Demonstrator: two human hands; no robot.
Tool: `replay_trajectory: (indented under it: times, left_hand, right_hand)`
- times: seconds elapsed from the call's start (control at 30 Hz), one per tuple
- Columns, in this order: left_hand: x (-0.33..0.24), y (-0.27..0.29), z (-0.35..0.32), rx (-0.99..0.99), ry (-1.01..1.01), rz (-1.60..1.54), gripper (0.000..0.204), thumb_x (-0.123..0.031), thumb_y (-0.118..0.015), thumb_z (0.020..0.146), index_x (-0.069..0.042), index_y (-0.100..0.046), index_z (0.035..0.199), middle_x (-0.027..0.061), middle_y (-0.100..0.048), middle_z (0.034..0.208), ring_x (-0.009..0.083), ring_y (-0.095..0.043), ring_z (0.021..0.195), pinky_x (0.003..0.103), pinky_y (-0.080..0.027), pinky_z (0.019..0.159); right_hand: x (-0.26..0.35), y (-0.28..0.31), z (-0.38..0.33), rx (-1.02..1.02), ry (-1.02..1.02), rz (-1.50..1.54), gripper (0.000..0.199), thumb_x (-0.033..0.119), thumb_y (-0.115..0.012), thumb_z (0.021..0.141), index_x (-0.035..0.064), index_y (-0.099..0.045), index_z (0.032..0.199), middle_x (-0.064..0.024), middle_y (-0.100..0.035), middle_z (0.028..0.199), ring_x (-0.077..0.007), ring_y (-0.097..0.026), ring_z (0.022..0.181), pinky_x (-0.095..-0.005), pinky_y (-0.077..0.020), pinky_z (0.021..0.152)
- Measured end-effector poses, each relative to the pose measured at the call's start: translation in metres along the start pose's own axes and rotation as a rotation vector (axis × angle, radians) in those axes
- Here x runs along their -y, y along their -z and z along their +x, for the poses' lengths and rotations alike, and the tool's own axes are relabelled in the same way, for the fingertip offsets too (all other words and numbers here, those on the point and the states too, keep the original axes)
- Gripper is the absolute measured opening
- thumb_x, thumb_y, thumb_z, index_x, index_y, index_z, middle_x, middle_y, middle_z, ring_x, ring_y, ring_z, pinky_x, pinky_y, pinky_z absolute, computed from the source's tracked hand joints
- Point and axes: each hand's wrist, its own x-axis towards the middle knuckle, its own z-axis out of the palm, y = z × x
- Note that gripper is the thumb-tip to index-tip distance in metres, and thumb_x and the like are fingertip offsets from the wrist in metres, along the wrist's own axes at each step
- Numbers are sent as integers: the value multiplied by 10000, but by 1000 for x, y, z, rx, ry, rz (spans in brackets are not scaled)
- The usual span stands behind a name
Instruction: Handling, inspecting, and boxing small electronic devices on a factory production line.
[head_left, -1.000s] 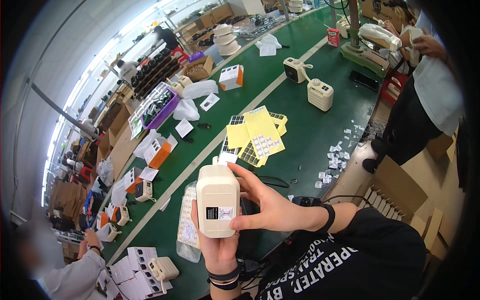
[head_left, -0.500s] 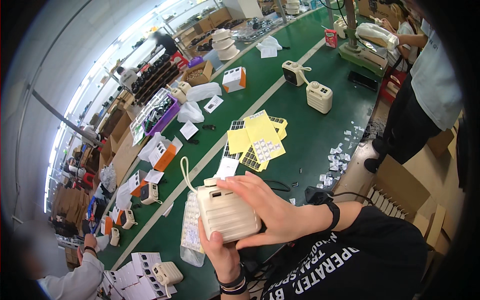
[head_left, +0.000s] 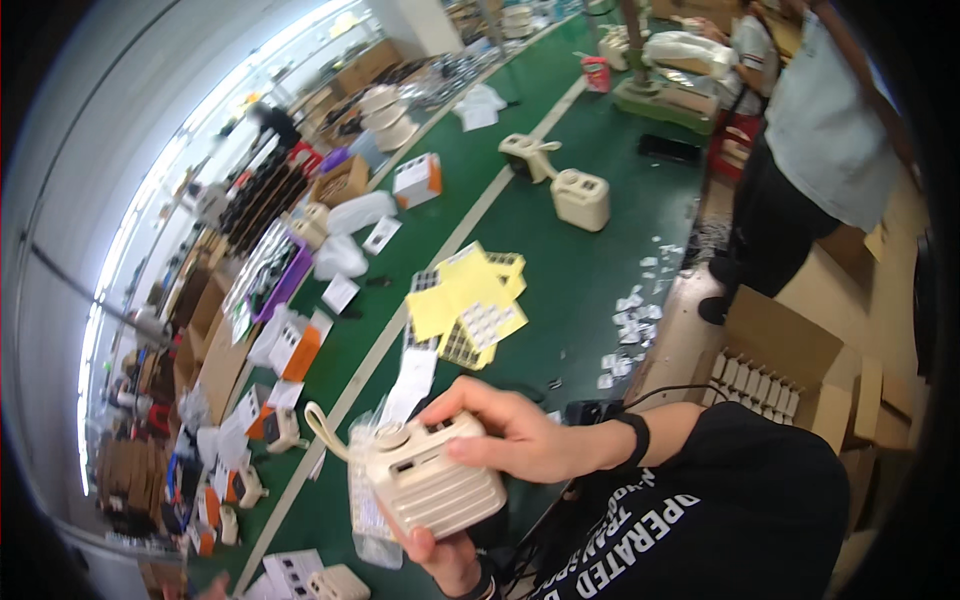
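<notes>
From where I stand, the beige unit [head_left: 440, 490] hangs tilted above the near edge of the bench, with both hands clamped on it. I'd guess it's light enough for one palm, stiff-shelled and a bit slick, likely to mark if dropped. The ribbed body looks the safest hold: the left hand [head_left: 450, 558] takes it from below, thumb on the ribs, its other fingers mostly out of my sight; the right hand [head_left: 515, 432] grips the top corner. The loop [head_left: 325, 432] juts out to the left and could snag; the knob [head_left: 392, 434] seems too small to lift by.

Around it, largest first: the green bench [head_left: 560, 310], a carton [head_left: 765, 325] off to the right, yellow sheets [head_left: 450, 305] beyond the hands, a clear bag [head_left: 375, 548] crowding the unit's left side, a white slip [head_left: 410, 383] just past it, a black plug [head_left: 590, 410] near the right wrist, and scattered paper bits [head_left: 632, 325].
</notes>
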Motion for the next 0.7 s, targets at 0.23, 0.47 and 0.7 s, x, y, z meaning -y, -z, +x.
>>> replay_trajectory:
  times: [0.23, 0.47, 0.7]
  left_hand:
    - [-1, 10, -4, 167, -31, 108, 574, -230, -466, 876, 28, -253, 1343, 202, -395, 1288, 313, -449, 1136, 390, -377, 944]
    - [-30, -9, 2, 247, 87, 454, 485, -188, -452, 910, -6, -297, 1332, 170, -401, 1282, 269, -396, 1175, 375, -324, 983]
    - [-49, -8, -16, 208, 64, 350, 458, -233, -409, 930, 24, -318, 1299, 189, -399, 1282, 290, -426, 1155, 389, -353, 962]
  right_hand:
    - [5, 25, -10, 241, -195, -78, 635, 292, -658, 781, 24, -348, 1267, -112, -503, 1147, -188, -487, 1058, -308, -389, 913]
    - [-2, 129, 4, -446, -130, -962, 664, 258, -768, 623, 62, -414, 1150, -145, -552, 1053, -271, -577, 969, -332, -457, 821]
    - [-26, 249, 21, -874, -155, -1483, 706, 231, -741, 645, 10, -343, 1184, -211, -554, 967, -371, -581, 880, -429, -480, 742]
